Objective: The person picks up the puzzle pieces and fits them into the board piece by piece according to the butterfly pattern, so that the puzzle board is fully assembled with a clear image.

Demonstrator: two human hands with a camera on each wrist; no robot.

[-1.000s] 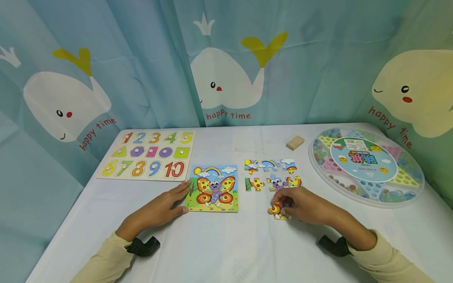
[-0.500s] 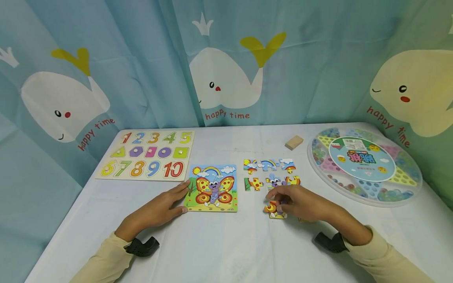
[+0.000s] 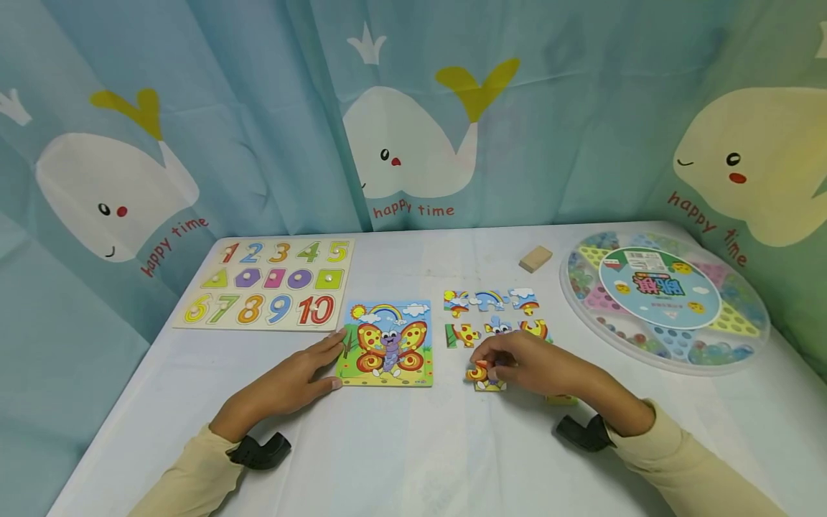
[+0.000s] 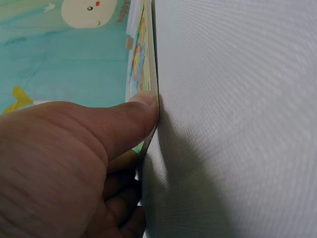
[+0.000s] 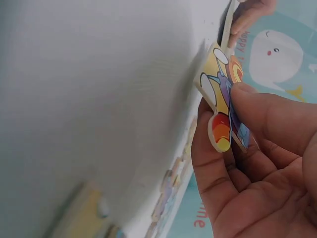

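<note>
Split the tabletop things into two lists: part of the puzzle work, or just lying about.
Puzzle work:
- butterfly board, touched by the left hand
- puzzle piece held by the right hand
- loose pieces

Lying about:
- number board
- wooden block
- round game set

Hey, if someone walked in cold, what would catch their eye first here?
Probably the blue curtain with big pale whales, hanging behind the table. Next, the round game board at the table's right and the bright butterfly board near the middle, the left hand at its edge. Just right of that, the right hand pinches a butterfly puzzle piece.
</note>
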